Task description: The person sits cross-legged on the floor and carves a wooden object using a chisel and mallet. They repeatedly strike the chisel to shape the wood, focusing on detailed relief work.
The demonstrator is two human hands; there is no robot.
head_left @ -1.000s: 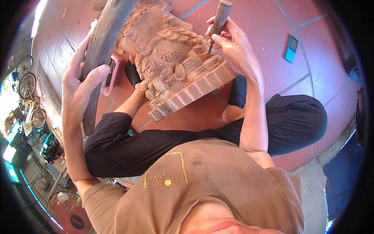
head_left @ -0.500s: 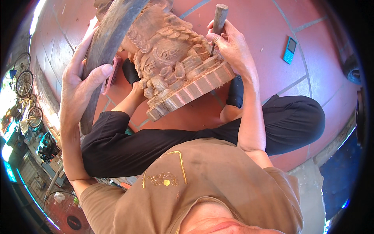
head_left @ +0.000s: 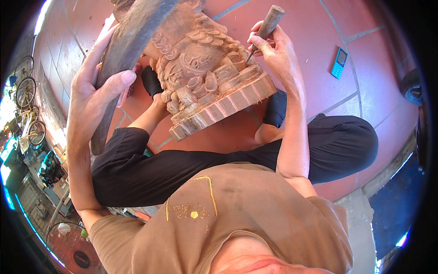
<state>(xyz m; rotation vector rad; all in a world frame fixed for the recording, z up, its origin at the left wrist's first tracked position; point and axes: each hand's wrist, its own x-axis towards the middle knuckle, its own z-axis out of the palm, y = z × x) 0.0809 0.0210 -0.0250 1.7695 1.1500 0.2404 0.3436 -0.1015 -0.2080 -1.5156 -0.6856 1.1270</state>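
A reddish-brown wood carving (head_left: 200, 68) with deep relief lies between my feet, its stepped base toward me. My right hand (head_left: 279, 52) is closed round a chisel (head_left: 270, 23) with a round wooden handle. The chisel leans to the right, its thin tip at the carving's right side just above the base. My left hand (head_left: 93, 89) grips a long, weathered wooden mallet (head_left: 125, 50), thumb across it. The mallet slants over the left of the carving and hides part of it.
A blue keypad phone (head_left: 339, 63) lies on the red tiled floor (head_left: 315, 27) to the right. Behind my left hand is a pink brush-like thing (head_left: 124, 95), partly hidden. Bicycles (head_left: 26, 93) and a red fan (head_left: 75, 249) stand at the far left.
The chisel has tilted, its handle top swinging right and its tip shifting slightly up. My right hand's fingers have shifted on it. The left hand and mallet have barely moved.
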